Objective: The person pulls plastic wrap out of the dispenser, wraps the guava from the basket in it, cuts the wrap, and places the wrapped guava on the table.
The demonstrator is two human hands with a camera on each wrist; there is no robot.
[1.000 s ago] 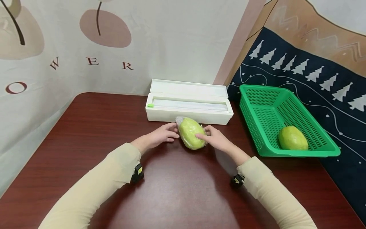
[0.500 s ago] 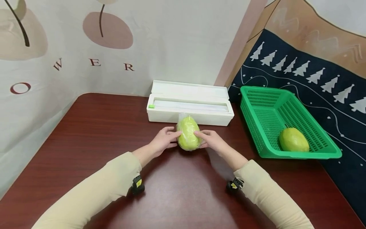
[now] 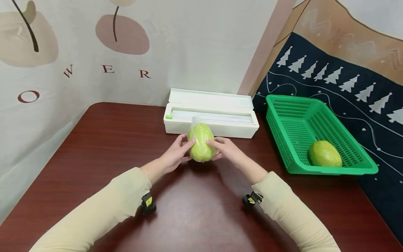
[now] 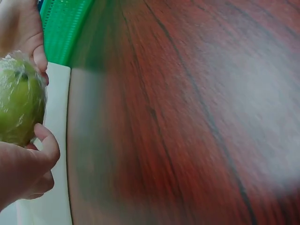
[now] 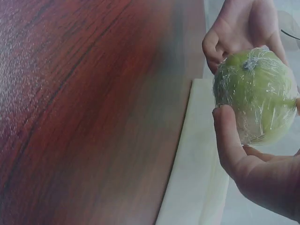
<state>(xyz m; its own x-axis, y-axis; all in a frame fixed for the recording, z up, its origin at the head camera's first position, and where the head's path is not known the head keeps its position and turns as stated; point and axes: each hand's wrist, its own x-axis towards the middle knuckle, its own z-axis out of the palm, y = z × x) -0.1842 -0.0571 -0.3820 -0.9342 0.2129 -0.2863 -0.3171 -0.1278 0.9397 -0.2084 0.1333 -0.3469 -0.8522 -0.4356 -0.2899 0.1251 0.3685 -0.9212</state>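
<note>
A yellow-green oval fruit (image 3: 201, 142) wrapped in clear cling film is held up in front of the white box. My left hand (image 3: 171, 156) grips its left side, thumb on the near face. On the opposite side my right hand (image 3: 231, 153) grips it too, with its thumb on the front. Creased film shows over the fruit (image 5: 255, 93) in the right wrist view, gathered at one end around a dark spot. Loose film sticks up at the fruit's far end in the head view. The fingers behind the fruit are partly hidden.
A white cling film box (image 3: 211, 127) with its lid raised stands at the table's back edge. To the right is a green plastic basket (image 3: 284, 147) with one similar unwrapped fruit (image 3: 325, 154) in it. The brown table (image 3: 201, 210) meets printed cloths behind and to the right.
The left hand has closed in from beside the fruit and now grips it with the right hand. The fruit has turned more upright and moved slightly left and up.
</note>
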